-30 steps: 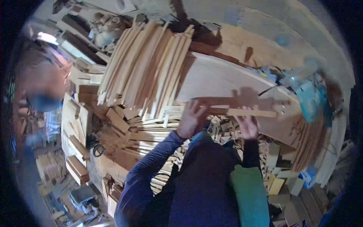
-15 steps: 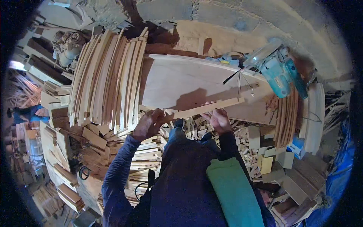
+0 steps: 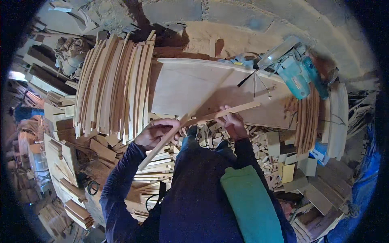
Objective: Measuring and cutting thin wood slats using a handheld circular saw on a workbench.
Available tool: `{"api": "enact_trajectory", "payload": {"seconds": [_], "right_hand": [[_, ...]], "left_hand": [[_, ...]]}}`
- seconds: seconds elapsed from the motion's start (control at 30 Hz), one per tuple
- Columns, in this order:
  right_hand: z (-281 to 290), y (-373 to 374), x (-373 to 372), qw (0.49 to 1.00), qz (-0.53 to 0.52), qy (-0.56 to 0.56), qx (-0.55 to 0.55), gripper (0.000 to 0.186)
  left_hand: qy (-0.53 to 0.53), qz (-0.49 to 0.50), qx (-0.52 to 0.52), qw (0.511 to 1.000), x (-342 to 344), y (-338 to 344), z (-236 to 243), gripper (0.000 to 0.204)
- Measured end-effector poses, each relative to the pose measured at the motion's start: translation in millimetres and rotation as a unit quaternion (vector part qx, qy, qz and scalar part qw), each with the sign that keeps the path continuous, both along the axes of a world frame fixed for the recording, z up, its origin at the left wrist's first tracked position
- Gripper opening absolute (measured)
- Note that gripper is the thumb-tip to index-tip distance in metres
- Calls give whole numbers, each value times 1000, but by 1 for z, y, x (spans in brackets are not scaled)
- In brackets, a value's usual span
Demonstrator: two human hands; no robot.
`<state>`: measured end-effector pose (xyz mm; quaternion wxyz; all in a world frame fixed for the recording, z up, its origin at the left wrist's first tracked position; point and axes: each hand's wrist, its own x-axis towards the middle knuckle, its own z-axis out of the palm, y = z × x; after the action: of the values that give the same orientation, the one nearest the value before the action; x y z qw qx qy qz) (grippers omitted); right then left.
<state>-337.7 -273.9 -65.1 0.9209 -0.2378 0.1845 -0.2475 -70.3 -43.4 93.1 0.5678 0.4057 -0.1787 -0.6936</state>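
Note:
My left hand [image 3: 156, 133] is closed on a long thin wooden strip [image 3: 207, 97], which slants from the lower left up over the board. A shorter wooden slat [image 3: 245, 107] lies in my right hand [image 3: 234, 124], thumb and fingers around its middle. The slat's left end meets the long strip beside my left fingers; whether that hand also grips it is hidden. Beyond both hands lies a wide pale board [image 3: 178, 81]. Below the hands, loose wood offcuts [image 3: 259, 152] cover the ground around my feet.
A stack of long wooden strips [image 3: 109, 85] stands at the left of the board. At the right end are a teal power tool [image 3: 295, 79], several thin rods [image 3: 259, 83] and another bundle of strips [image 3: 306, 121]. A block wall [image 3: 235, 14] runs behind.
A long strip has come up in my left hand, crossing the slat. The slat stays in my right hand, nearly where it was. My left hand has turned and its elbow moved outward.

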Motion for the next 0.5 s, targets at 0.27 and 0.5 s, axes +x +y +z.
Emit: {"api": "enact_trajectory", "payload": {"seconds": [0.27,0.5], "right_hand": [[-11,-9,-9,997,-8,-80,10,41],[-2,-20,-18,995,-73,51,33,40]], "left_hand": [[-297,223,-57,927,40,-38,-4,23],[-304,298,-141,894,91,-76,74,23]]}}
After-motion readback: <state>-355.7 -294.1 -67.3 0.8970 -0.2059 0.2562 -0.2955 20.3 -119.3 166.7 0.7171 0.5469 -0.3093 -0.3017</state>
